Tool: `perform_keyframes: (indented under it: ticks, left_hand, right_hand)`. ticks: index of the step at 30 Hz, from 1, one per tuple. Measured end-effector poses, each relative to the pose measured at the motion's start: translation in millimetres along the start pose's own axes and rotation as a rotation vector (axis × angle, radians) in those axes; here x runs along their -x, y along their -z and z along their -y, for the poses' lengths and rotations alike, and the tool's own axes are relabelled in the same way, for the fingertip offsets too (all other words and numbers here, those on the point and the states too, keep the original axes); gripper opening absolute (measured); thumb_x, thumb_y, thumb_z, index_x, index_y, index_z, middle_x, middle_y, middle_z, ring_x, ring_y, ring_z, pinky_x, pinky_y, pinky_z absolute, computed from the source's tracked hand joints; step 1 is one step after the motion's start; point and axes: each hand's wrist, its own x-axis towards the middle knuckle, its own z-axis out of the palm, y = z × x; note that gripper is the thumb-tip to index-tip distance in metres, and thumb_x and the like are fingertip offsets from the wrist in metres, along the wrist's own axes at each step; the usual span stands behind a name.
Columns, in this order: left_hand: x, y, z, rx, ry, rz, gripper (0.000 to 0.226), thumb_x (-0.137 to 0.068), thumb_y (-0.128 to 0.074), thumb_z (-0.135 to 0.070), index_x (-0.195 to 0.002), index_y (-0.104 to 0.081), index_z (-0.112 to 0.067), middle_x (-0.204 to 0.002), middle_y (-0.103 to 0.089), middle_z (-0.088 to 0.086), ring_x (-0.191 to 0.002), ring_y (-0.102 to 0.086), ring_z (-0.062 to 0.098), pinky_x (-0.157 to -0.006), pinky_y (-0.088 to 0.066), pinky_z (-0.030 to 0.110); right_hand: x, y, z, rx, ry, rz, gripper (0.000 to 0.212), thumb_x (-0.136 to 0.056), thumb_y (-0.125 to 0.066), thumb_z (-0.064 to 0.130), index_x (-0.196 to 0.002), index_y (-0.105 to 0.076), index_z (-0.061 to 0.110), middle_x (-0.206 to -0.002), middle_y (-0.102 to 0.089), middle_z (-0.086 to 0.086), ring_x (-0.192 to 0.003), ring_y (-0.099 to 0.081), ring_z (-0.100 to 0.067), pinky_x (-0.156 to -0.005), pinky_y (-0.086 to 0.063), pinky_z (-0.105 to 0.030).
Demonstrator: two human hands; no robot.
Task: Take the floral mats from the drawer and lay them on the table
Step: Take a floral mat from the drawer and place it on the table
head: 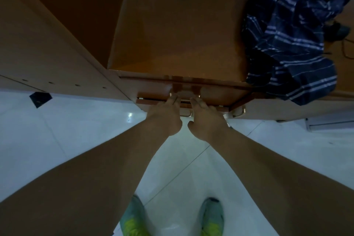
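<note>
A glossy wooden drawer front sits just under the brown table top, with a narrow dark gap along its upper edge. My left hand and my right hand reach side by side to the middle of the drawer front. Their fingers are stretched out, and the tips touch the wood around a small metal handle. Neither hand holds anything. No floral mats are in view, and the drawer's inside is hidden.
A crumpled dark blue striped cloth covers the table's right end and hangs over its edge. A tall wooden cabinet stands against the table's left side. Lower drawer handles show below. I stand on white floor tiles.
</note>
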Motion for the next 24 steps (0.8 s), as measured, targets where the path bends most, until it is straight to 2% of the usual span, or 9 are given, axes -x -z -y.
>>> perform_keyframes:
  ticks: [5,8,10,13,15,17,20,22,24]
  left_hand:
    - [22,-16,-1,-0.024,-0.01,0.02,0.079,-0.092,-0.053,-0.027,-0.16,-0.015,-0.019,-0.167,-0.015,0.001,-0.136,-0.04,0.032,-0.102,-0.043,0.044]
    - [42,-12,-2,-0.066,-0.038,0.066,0.066,-0.092,-0.05,-0.028,-0.154,-0.03,-0.018,-0.158,-0.035,0.003,-0.131,-0.045,0.029,-0.097,-0.042,0.041]
    - [59,-4,-3,-0.083,-0.098,-0.046,0.048,-0.093,-0.049,-0.028,-0.14,-0.051,-0.021,-0.14,-0.055,0.0,-0.119,-0.053,0.022,-0.093,-0.042,0.037]
    - [88,16,0,0.053,-0.187,-0.392,0.032,-0.092,-0.053,-0.026,-0.123,-0.065,-0.024,-0.118,-0.066,-0.005,-0.104,-0.059,0.016,-0.09,-0.049,0.032]
    - [100,26,10,0.189,-0.177,-0.533,0.038,-0.093,-0.056,-0.028,-0.13,-0.059,-0.021,-0.125,-0.063,-0.003,-0.113,-0.057,0.016,-0.096,-0.051,0.035]
    - [106,26,25,0.231,-0.088,-0.449,0.052,-0.096,-0.056,-0.034,-0.144,-0.047,-0.018,-0.142,-0.054,0.002,-0.129,-0.051,0.019,-0.107,-0.047,0.039]
    - [110,10,43,0.139,0.026,-0.176,0.071,-0.1,-0.049,-0.045,-0.159,-0.024,-0.014,-0.164,-0.028,0.005,-0.151,-0.026,0.022,-0.118,-0.031,0.041]
    - [113,0,49,0.069,0.008,-0.146,0.076,-0.1,-0.046,-0.047,-0.161,-0.016,-0.014,-0.167,-0.02,0.005,-0.155,-0.016,0.021,-0.121,-0.024,0.039]
    - [118,-3,50,0.057,-0.006,-0.161,0.076,-0.1,-0.045,-0.048,-0.161,-0.016,-0.013,-0.167,-0.02,0.006,-0.155,-0.016,0.021,-0.122,-0.021,0.037]
  right_hand:
    - [19,-8,5,-0.014,-0.009,0.056,0.076,-0.086,-0.058,0.026,-0.154,-0.023,0.023,-0.162,-0.02,0.005,-0.134,-0.039,-0.028,-0.102,-0.042,-0.041]
    - [37,-5,7,0.0,0.0,0.146,0.073,-0.091,-0.055,0.032,-0.155,-0.023,0.023,-0.162,-0.022,0.004,-0.139,-0.033,-0.027,-0.106,-0.036,-0.042]
    - [51,0,7,-0.039,0.013,0.148,0.065,-0.093,-0.054,0.034,-0.153,-0.031,0.022,-0.158,-0.032,0.001,-0.138,-0.037,-0.025,-0.109,-0.038,-0.04]
    - [76,15,9,-0.205,0.093,-0.142,0.037,-0.094,-0.052,0.03,-0.128,-0.062,0.022,-0.124,-0.065,0.0,-0.111,-0.06,-0.019,-0.092,-0.052,-0.035]
    - [90,31,10,-0.345,0.124,-0.387,0.029,-0.094,-0.051,0.03,-0.117,-0.067,0.023,-0.116,-0.066,0.005,-0.105,-0.059,-0.011,-0.088,-0.053,-0.032]
    - [96,44,7,-0.389,0.083,-0.487,0.035,-0.096,-0.052,0.029,-0.13,-0.061,0.022,-0.13,-0.06,0.006,-0.116,-0.051,-0.007,-0.099,-0.048,-0.031]
    - [98,39,-6,-0.264,-0.03,-0.282,0.055,-0.1,-0.047,0.042,-0.148,-0.043,0.017,-0.152,-0.045,-0.001,-0.139,-0.039,-0.02,-0.116,-0.033,-0.037]
    - [102,25,-14,-0.164,-0.072,-0.151,0.064,-0.1,-0.039,0.051,-0.152,-0.037,0.013,-0.156,-0.039,-0.005,-0.145,-0.031,-0.022,-0.12,-0.024,-0.035]
    - [108,15,-18,-0.095,-0.059,-0.138,0.071,-0.097,-0.031,0.056,-0.152,-0.036,0.012,-0.156,-0.039,-0.006,-0.147,-0.028,-0.022,-0.122,-0.018,-0.034]
